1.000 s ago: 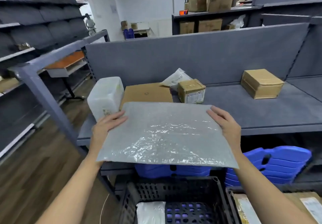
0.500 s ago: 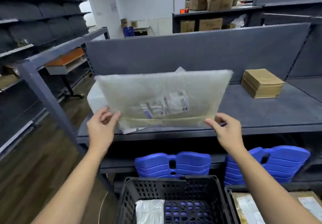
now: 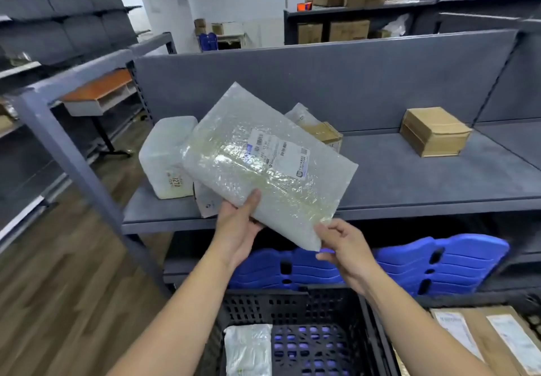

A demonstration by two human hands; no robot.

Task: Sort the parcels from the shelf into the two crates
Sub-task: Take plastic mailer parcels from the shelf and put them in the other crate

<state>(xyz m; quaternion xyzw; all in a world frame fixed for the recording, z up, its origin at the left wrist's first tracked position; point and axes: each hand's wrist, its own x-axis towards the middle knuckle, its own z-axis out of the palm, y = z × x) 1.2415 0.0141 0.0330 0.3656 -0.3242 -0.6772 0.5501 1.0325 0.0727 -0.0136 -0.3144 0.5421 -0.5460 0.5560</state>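
My left hand (image 3: 238,229) and right hand (image 3: 341,248) pinch the soft, light bubble bag (image 3: 263,168) by its bottom edge, so it may flop.

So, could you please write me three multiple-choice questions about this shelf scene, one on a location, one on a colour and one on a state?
1. Where is the far-right cardboard box?
A) on the grey shelf, right of the bubble mailer
B) on the floor
C) on a desk

2. What colour is the crate holding the white parcel?
A) blue
B) black
C) red

3. How is the bubble mailer held?
A) lying loose
B) by one hand only
C) by the left hand and right hand, label side up

Answers: 1 A, it rests on the shelf apart from the mailer; 2 B, its perforated walls are black; 3 C, the left hand grips its lower edge and the right hand pinches its corner.
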